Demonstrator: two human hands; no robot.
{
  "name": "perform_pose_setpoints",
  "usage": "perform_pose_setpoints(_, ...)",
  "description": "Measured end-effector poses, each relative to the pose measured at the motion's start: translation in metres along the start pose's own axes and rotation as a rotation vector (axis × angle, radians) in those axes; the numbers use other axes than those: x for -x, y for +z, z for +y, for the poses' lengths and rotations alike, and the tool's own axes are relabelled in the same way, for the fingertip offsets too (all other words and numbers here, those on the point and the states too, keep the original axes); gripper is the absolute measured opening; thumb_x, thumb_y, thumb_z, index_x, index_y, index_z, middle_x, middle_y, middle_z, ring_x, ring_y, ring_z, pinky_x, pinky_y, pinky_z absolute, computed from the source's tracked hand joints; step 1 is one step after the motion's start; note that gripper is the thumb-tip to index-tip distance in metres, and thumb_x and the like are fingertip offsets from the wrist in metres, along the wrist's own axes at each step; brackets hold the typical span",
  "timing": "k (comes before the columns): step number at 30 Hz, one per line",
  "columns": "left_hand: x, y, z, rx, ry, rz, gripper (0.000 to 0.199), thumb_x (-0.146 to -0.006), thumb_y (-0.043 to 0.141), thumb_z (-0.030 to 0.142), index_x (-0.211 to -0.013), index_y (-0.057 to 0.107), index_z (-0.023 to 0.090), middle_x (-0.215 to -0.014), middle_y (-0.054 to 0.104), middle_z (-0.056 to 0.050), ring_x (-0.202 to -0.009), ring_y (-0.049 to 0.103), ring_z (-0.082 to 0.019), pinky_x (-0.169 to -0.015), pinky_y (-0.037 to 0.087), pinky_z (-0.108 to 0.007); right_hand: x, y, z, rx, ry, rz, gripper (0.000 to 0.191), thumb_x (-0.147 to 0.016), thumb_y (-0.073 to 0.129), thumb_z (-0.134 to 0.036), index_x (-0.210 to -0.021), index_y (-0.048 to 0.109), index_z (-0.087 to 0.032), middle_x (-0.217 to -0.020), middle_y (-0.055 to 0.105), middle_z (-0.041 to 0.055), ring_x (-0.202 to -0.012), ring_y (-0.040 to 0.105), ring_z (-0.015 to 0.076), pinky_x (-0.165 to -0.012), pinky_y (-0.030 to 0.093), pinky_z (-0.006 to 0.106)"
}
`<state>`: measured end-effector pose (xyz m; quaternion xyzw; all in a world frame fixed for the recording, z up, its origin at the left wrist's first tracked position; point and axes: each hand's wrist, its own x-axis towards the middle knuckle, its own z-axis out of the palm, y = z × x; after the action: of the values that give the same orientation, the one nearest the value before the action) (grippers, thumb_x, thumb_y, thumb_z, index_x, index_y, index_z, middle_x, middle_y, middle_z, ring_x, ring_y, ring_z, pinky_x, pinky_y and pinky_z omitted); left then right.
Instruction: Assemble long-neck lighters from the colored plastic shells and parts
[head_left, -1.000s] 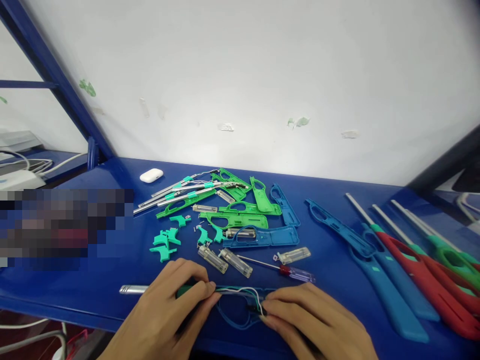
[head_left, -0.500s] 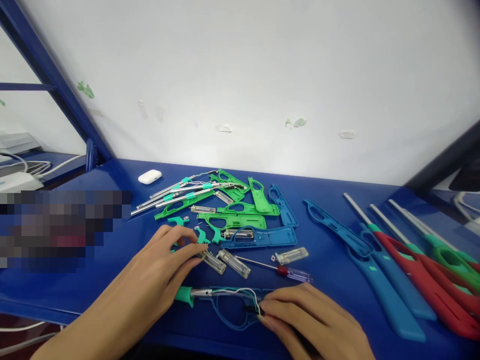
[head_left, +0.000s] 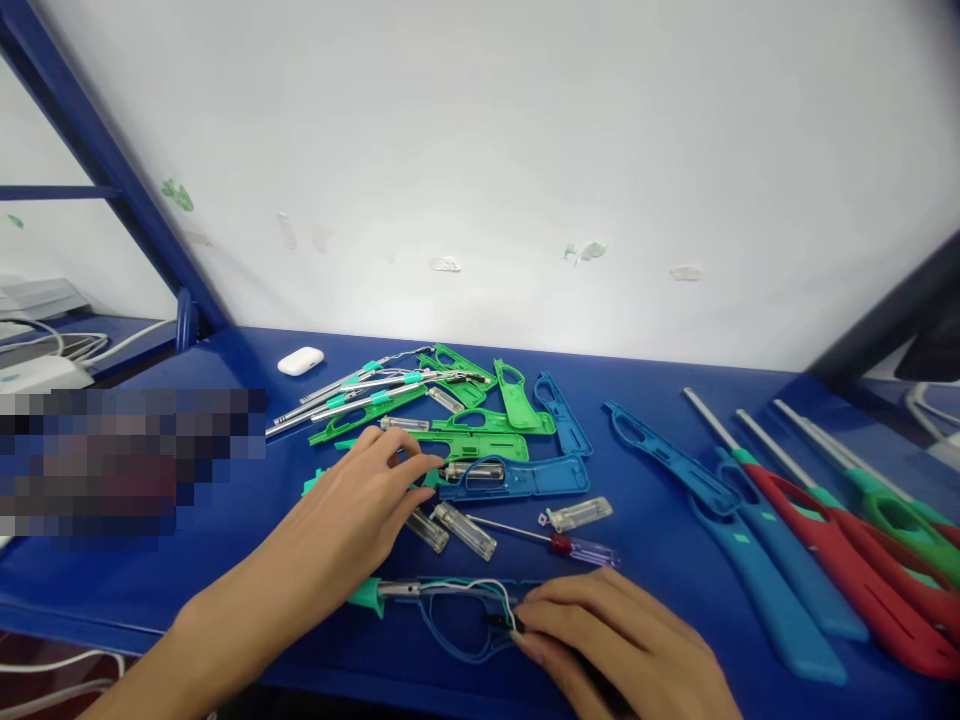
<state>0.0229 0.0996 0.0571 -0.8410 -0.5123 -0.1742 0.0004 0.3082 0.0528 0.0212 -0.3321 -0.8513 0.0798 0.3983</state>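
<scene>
My left hand [head_left: 375, 490] reaches among the loose parts, its thumb and index finger closed around a small teal trigger [head_left: 430, 480]. Close below its fingertips lie clear fuel tanks [head_left: 465, 530]. My right hand [head_left: 615, 640] is at the front edge, fingers pinching a black igniter [head_left: 501, 622] with wires on it. That igniter lies over a blue lighter half-shell [head_left: 457, 655], whose handle end the right hand covers. A metal tube with a teal collar [head_left: 366, 594] rests along the shell, and white and green wires run from it to the igniter.
Several green half-shells [head_left: 487, 447] and metal tubes with wires [head_left: 360, 403] lie farther back. A screwdriver [head_left: 585, 550] lies at the centre right. Assembled lighters in red [head_left: 825, 540] and blue [head_left: 787, 600] lie at right. A white case [head_left: 301, 361] sits at the back left.
My left hand has moved slightly right and away from me, from beside a clear fuel tank to the teal trigger. My right hand stays on the igniter.
</scene>
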Motion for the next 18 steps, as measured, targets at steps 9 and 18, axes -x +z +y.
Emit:
perform_pose_setpoints(9,-0.003,0.003,-0.008,-0.016,0.062,0.037,0.022,-0.111,0.051,0.038,-0.117,0.065,0.022,-0.126,0.062,-0.01,-0.117,0.059,-0.03,-0.094,0.056,-0.048,0.005,0.002,0.002,0.004,0.026,-0.039,0.011,-0.106,0.065,-0.025,-0.109,0.075,-0.03,-0.098,0.081,-0.0055,-0.08,0.077,0.0126,-0.079,0.061,0.022)
perform_pose_setpoints(18,0.016,-0.025,0.019,0.079,0.042,0.135,0.024,-0.112,0.05,0.044,-0.131,0.057,0.032,-0.119,0.07,-0.001,-0.106,0.072,-0.02,-0.089,0.059,-0.033,0.004,0.001,0.001,-0.024,0.044,-0.054,0.011,-0.103,0.07,-0.024,-0.111,0.074,-0.03,-0.101,0.081,-0.006,-0.083,0.077,0.0121,-0.085,0.061,0.021)
